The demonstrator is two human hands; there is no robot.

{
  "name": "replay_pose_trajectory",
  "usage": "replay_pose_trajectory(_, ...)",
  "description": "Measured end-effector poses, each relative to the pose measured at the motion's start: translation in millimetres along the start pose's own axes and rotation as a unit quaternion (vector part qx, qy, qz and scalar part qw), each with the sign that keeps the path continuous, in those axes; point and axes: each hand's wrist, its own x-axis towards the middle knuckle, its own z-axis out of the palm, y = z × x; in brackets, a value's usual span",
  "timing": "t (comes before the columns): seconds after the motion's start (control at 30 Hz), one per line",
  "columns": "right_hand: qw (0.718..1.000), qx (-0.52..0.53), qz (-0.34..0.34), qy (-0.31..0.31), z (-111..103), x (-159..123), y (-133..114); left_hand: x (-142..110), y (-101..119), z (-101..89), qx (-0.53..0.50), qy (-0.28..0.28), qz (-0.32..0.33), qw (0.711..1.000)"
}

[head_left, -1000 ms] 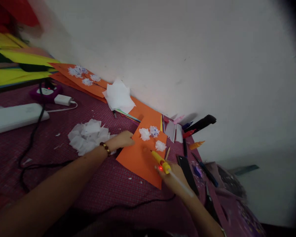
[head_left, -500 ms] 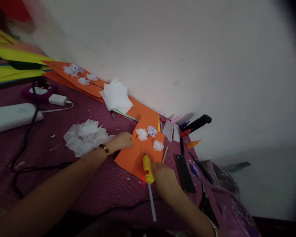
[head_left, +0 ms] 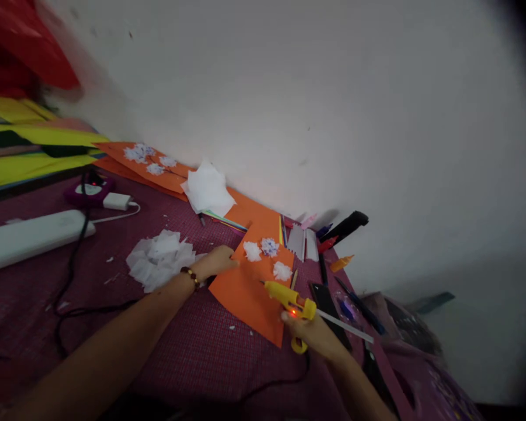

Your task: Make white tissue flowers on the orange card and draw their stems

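Observation:
In the head view my right hand (head_left: 315,334) is closed round a yellow hot glue gun (head_left: 284,294). Its red light glows, a clear glue stick (head_left: 348,325) sticks out of the back, and the nozzle points left over an orange card (head_left: 241,299). My left hand (head_left: 217,261), its fingers curled, grips the left edge of that card. Three crinkled tissue paper puffs sit on the card's upper part: a white puff (head_left: 252,251), a blue-tinged puff (head_left: 269,247) and a lower white puff (head_left: 282,271). Whether the nozzle touches the card I cannot tell.
A heap of tissue squares (head_left: 160,260) lies left of my left hand. Behind are a stack of white tissue (head_left: 208,190) and another decorated orange card (head_left: 170,178). A black cord (head_left: 72,263) crosses the left side near a white power strip (head_left: 35,237). A phone (head_left: 328,304) lies right.
The glue gun first swung upright and toward the card's lower edge, then turned back to slant left with its stick pointing right. My left hand stays at the card's edge.

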Motion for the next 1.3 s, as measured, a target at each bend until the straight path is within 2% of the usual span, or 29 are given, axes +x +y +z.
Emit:
replay_pose_trajectory(0.1, 0.988, 0.153, -0.006, -0.031, 6, -8, 20, -2, 2, -4.1, 0.006, 0.016, -0.008, 1.0)
replay_pose_trajectory(0.23, 0.945, 0.323, -0.013, -0.054, 20, -19, 30, -9, 13, -23.3, 0.039, 0.06, -0.004, 0.997)
replay_pose_trajectory(0.37, 0.884, 0.456, -0.05, -0.09, 24, -26, 22, -27, 45, -50.4, 0.075, 0.096, 0.031, 0.992)
replay_pose_trajectory(0.43, 0.848, 0.511, -0.083, -0.111, 27, -29, 17, -43, 66, -56.9, 0.089, 0.1, 0.066, 0.989)
replay_pose_trajectory(0.53, 0.809, 0.558, -0.125, -0.134, 33, -34, 13, -76, 93, -51.6, 0.091, 0.067, 0.118, 0.986)
replay_pose_trajectory(0.67, 0.786, 0.581, -0.15, -0.146, 41, -44, 8, -124, 105, -26.9, 0.047, -0.005, 0.171, 0.984)
replay_pose_trajectory(0.83, 0.79, 0.569, -0.165, -0.159, 39, -55, -4, -167, 104, 1.3, -0.053, -0.046, 0.16, 0.985)
replay_pose_trajectory(0.97, 0.785, 0.571, -0.17, -0.169, 36, -55, -1, -177, 99, 15.1, -0.098, -0.03, 0.146, 0.984)
replay_pose_trajectory(1.03, 0.818, 0.542, -0.141, -0.13, 36, -50, 5, -175, 92, 15.7, -0.077, -0.013, 0.13, 0.988)
replay_pose_trajectory(1.17, 0.93, 0.361, -0.045, 0.044, 35, -37, 20, -164, 68, 4.2, 0.056, 0.059, 0.07, 0.994)
replay_pose_trajectory(1.23, 0.959, 0.268, -0.032, 0.091, 32, -29, 25, -158, 56, -0.3, 0.12, 0.087, 0.053, 0.988)
replay_pose_trajectory(1.3, 0.974, 0.202, -0.049, 0.092, 27, -20, 27, -151, 48, 1.7, 0.149, 0.087, 0.064, 0.983)
